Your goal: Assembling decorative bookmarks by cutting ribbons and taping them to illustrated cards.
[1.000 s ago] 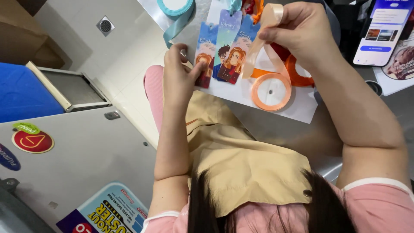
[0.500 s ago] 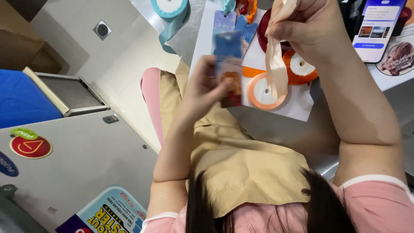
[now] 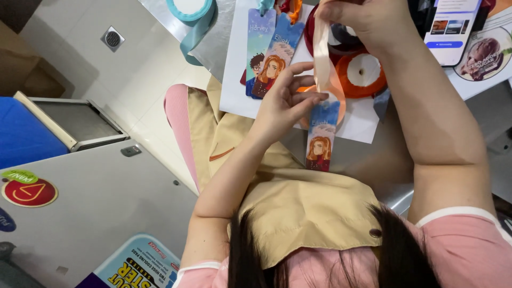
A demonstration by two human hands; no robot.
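Lit phone screen (image 3: pixel 452 26), perhaps round red sticker (image 3: pixel 29 192)

head view, looking down, seemingly close

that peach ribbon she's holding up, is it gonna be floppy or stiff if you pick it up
Probably floppy: the peach ribbon hangs limp from the right hand down to the bookmark in the left hand. Likely very light, and its sheen suggests it may slip through a loose hold.

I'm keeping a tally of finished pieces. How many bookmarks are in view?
3. One bookmark hangs from the left hand, under the peach ribbon that the right hand holds. Two more lie side by side on the white sheet. Others may be hidden.
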